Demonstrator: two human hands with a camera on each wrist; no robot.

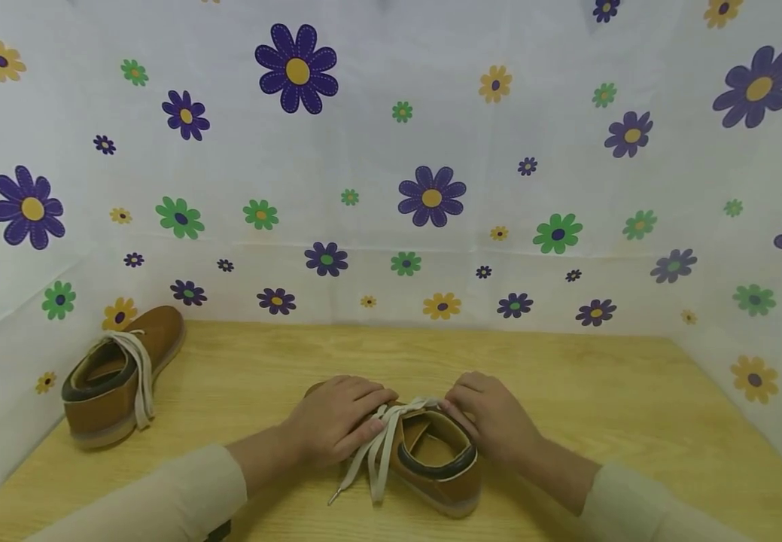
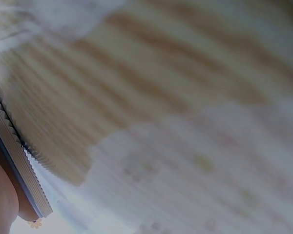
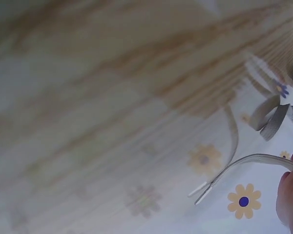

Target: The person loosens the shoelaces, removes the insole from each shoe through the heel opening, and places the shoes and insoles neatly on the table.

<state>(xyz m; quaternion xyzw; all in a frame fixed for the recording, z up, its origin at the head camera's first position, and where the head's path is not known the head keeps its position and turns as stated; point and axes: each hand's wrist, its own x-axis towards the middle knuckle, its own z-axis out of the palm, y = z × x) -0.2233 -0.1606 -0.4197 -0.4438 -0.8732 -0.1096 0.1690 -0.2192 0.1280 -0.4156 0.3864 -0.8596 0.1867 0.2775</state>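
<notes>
In the head view a brown lace-up shoe point(image 1: 445, 493) sits on the table, its toe mostly hidden under my left hand point(image 1: 336, 418). The thumb and forefinger of that hand pinch the pale shoelace point(image 1: 380, 474) by the shoe's opening; lengths of lace hang down the near side, one with a tipped end. My right hand point(image 1: 492, 418), fingers curled, pinches another part of the shoelace beside the collar. The right wrist view has a loose lace end point(image 3: 254, 158) trailing from those fingers. In the left wrist view the ridged sole point(image 2: 19, 161) runs beside my hand.
A matching brown shoe point(image 1: 102, 414) stands at the table's left, its laces hanging over one side. The wood-grained table point(image 1: 567, 384) is bordered at the back and sides by a white flower-print sheet point(image 1: 363, 150).
</notes>
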